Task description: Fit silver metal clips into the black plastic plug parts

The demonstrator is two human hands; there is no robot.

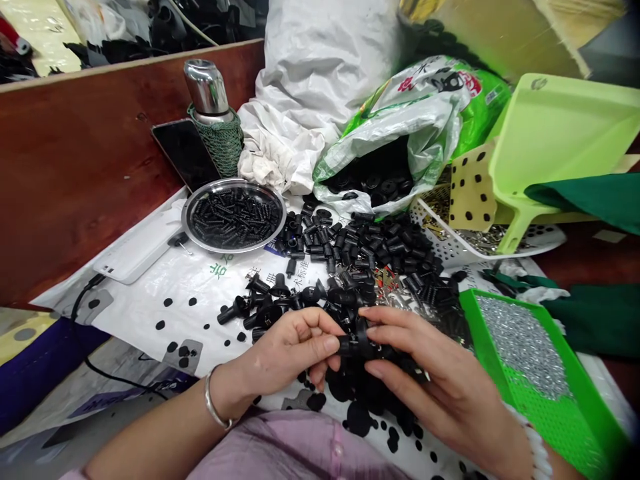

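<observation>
Low over the work surface, my left hand [305, 347] pinches the narrow cylindrical end of a small black plastic part [346, 345] between thumb and fingers. Opposite it, my right hand [430, 373] grips a wide black disc-shaped piece [363, 337] by its edge, thumb below and fingers above. Both pieces meet end to end; whether they are joined cannot be made out. Just beyond my hands spreads a heap of black cylindrical parts [370, 247], with several flared black pieces [277, 287] at its left.
A metal dish [187, 230] of black springs stands at the left, near a phone [185, 150] and a steel flask [207, 87]. An open bag [425, 113] holds black discs. To the right are a green tray [525, 393] of small metal pieces and a light green dustpan [560, 133].
</observation>
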